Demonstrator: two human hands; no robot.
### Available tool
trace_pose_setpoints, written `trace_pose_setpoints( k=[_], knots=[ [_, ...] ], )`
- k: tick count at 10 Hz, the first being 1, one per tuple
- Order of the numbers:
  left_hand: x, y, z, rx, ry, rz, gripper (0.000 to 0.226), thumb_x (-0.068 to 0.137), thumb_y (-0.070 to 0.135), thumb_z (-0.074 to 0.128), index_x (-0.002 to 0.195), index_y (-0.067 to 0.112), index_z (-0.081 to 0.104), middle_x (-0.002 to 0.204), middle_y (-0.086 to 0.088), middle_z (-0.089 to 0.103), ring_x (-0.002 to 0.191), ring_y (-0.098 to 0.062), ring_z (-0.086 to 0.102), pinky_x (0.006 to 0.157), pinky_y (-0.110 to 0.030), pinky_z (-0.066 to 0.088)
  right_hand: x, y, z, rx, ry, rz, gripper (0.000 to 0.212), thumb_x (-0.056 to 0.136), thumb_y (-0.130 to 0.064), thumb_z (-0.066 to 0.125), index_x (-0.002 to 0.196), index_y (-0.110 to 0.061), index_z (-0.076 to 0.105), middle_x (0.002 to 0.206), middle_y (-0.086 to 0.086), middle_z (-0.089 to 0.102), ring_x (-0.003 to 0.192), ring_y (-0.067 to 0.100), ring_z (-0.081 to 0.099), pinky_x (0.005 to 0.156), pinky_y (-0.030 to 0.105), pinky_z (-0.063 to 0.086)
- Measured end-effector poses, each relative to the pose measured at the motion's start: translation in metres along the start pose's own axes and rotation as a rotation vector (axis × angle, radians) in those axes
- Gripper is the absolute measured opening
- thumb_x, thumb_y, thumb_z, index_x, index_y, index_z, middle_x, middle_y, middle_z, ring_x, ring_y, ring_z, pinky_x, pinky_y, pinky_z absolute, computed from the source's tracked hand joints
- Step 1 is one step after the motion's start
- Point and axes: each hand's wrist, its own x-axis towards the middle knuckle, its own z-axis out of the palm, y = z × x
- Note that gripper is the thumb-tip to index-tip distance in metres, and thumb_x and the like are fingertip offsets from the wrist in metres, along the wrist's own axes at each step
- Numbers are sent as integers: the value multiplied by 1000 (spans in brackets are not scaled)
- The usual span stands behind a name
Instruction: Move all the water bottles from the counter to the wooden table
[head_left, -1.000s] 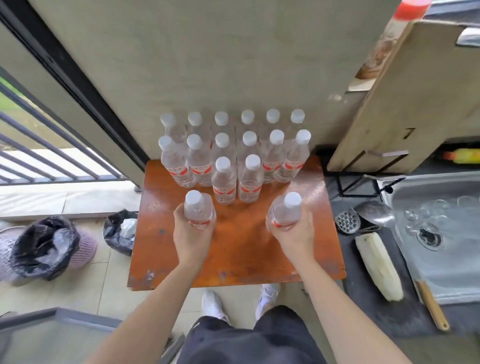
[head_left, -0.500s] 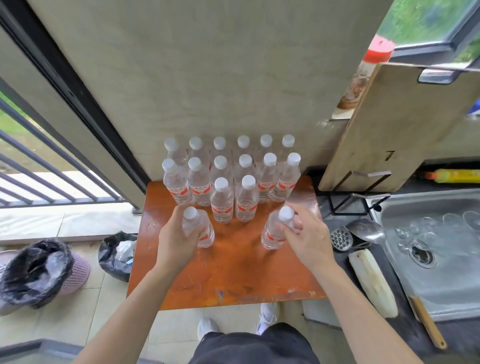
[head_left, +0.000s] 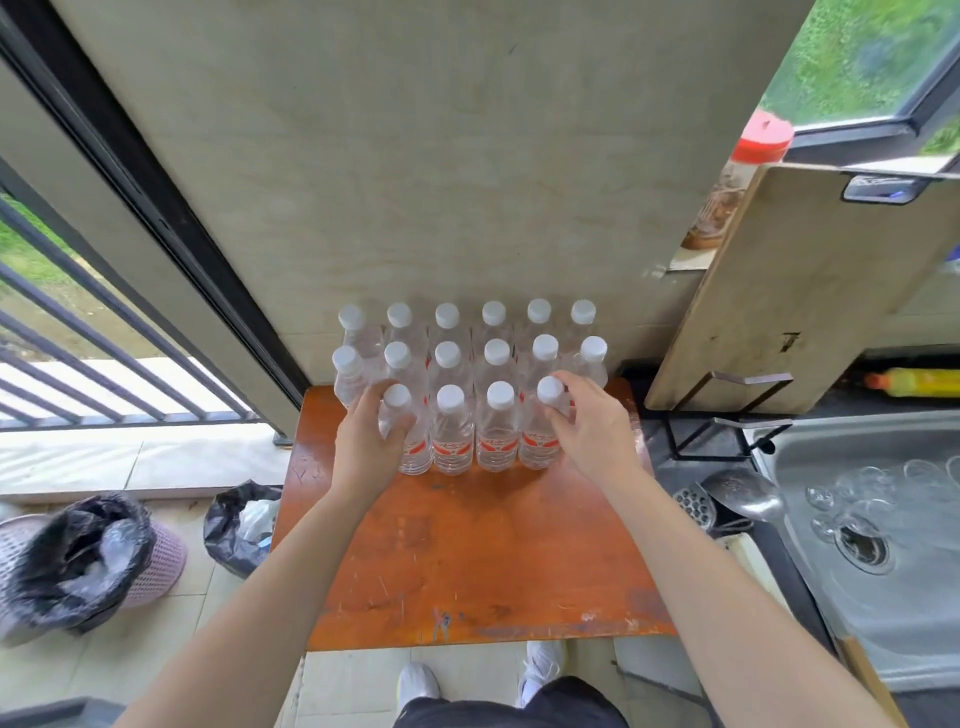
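Observation:
Several clear water bottles with white caps and red labels (head_left: 451, 426) stand in rows at the back of the orange wooden table (head_left: 483, 561), against the wall. My left hand (head_left: 366, 441) is wrapped around the front row's leftmost bottle (head_left: 397, 402), which stands on the table. Around the front row's rightmost bottle (head_left: 548, 395) my right hand (head_left: 595, 431) is closed. Both bottles stand upright in line with the two between them.
A steel sink (head_left: 883, 545) with glasses lies to the right, with a ladle (head_left: 743, 491) and a leaning cutting board (head_left: 779, 291) beside it. Left of the table on the floor are a lined bin (head_left: 78, 561) and a black bag (head_left: 239, 525).
Both hands have carried their bottles forward and set them down at the two ends of the front row. The camera view has tilted up.

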Motion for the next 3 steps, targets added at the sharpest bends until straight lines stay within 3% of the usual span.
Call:
trace_pose_setpoints(
  k=[1,2,3],
  knots=[
    [-4,-5,3,28,16,25,46,94,22,68,136,28,51,137,-1,58,123,-24,54,93,-35,45,-8,3,2,20,7,46,45,93,-21,72,135,-15,59,126,1,67,107,25,66,90,36,52],
    [-4,-7,1,41,-20,14,53,96,25,66,145,28,46,147,-5,51,130,-29,51,99,-40,46,-11,3,-1,52,-56,103,58,95,-32,70,147,-19,48,141,3,59,126,27,58,102,39,46],
    [-6,2,-3,198,-39,39,66,97,34,63,154,27,32,160,-6,32,141,-30,40,103,-42,45,-18,-5,-17,62,-136,149,82,93,-48,67,159,-22,27,159,1,39,144,22,40,111,36,36]
  ],
)
